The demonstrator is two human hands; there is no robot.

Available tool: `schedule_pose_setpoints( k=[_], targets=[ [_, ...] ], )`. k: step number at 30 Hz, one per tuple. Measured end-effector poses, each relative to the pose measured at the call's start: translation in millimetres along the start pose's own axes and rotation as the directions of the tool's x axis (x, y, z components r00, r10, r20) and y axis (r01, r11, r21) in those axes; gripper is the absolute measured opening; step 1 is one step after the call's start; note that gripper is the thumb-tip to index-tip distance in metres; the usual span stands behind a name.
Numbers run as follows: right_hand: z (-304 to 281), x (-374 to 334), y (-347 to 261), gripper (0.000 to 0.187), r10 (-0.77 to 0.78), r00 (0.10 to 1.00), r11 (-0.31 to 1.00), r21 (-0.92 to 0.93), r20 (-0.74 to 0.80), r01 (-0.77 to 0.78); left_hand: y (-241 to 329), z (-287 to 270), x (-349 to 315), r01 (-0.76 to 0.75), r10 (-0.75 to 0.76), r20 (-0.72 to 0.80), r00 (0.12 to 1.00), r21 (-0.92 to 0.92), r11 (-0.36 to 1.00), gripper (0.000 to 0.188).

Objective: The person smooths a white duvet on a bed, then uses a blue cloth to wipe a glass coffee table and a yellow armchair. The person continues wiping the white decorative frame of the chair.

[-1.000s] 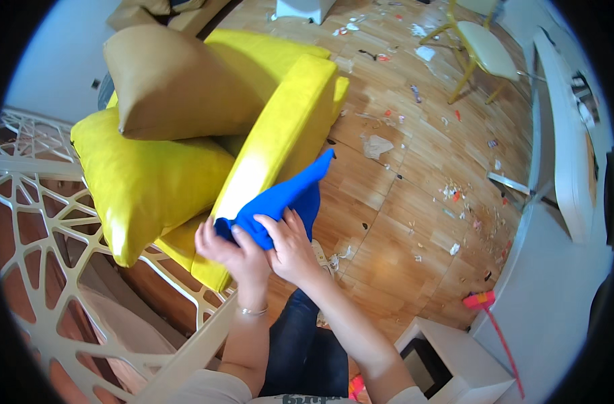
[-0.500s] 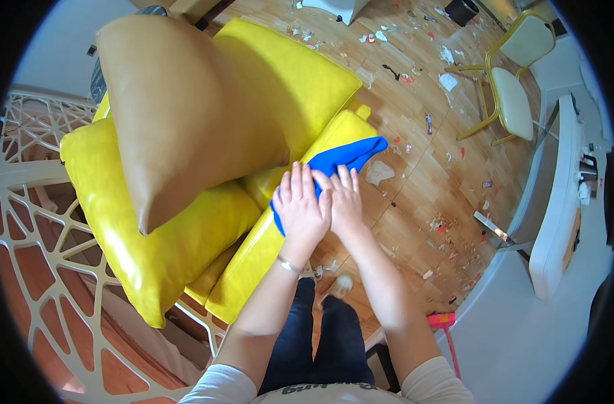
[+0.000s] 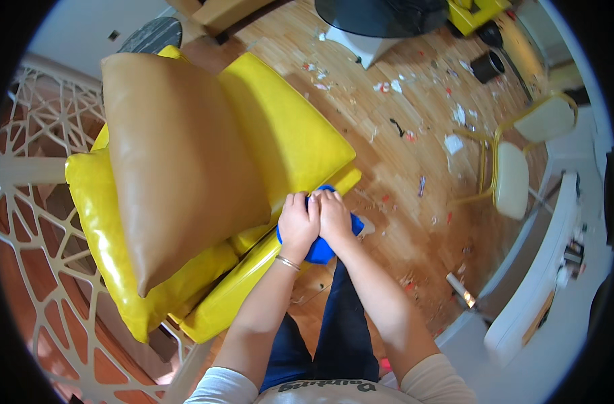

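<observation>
1. Both hands of mine, the left hand (image 3: 299, 222) and the right hand (image 3: 334, 214), are closed on a blue cloth (image 3: 319, 253), over the right armrest (image 3: 229, 293) of the yellow armchair (image 3: 286, 128).
2. On the yellow armchair, a tan cushion (image 3: 186, 155) lies over a yellow cushion (image 3: 105, 222), and the pair covers much of its left part.
3. Left of the yellow armchair I see a white lattice screen (image 3: 31, 172).
4. Right of the yellow armchair, paper scraps (image 3: 453, 143) litter the wood-plank floor (image 3: 401, 182); past them stands a gold-framed chair (image 3: 512, 178). Beyond the yellow armchair, toward the right, are a dark-topped table (image 3: 381, 15) and a dark bin (image 3: 487, 67).
5. Upholstery and cushions have a smooth, leathery sheen; the lattice has irregular, round-cornered openings; the cloth looks soft and crumpled.
6. My hands press together, fingers curled over the cloth, which pokes out beside and below them. I cannot tell whether it touches the armrest.
</observation>
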State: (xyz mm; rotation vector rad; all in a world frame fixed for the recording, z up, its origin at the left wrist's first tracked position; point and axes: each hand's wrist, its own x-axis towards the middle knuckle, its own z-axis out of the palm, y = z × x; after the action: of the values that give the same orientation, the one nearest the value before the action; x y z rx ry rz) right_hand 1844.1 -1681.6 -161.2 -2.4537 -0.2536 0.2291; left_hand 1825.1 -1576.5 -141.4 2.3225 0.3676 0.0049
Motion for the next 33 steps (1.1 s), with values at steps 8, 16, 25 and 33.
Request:
schedule_pose_setpoints(
  k=[8, 16, 25, 33],
  targets=[
    [-4.3, 65.5, 43.5, 0.029, -0.094, 0.991, 0.96, 0.254, -0.094, 0.115, 6.5, 22.8, 43.5, 0.016, 0.05, -0.358, 0.932, 0.179, 0.984, 0.039],
    [30.6, 139.0, 127.2, 0.063, -0.222, 0.972, 0.974, 0.063, 0.074, 0.217, -10.6, 109.9, 118.7, 0.369, -0.488, 0.381, 0.785, 0.346, 0.863, 0.063],
    [94.5, 276.4, 132.9, 0.071, -0.326, 0.8, 0.881, -0.145, 0.503, 0.45, -88.7, 164.5, 195.1, 0.341, -0.367, -0.041, 0.929, 0.475, 0.811, 0.065],
    [101.2, 357.9, 137.3, 0.067, -0.377, 0.868, 0.926, 0.116, 0.324, 0.359, -83.8, 178.1, 290.7, 0.42, -0.348, -0.242, 0.906, 0.398, 0.816, 0.066]
  ],
)
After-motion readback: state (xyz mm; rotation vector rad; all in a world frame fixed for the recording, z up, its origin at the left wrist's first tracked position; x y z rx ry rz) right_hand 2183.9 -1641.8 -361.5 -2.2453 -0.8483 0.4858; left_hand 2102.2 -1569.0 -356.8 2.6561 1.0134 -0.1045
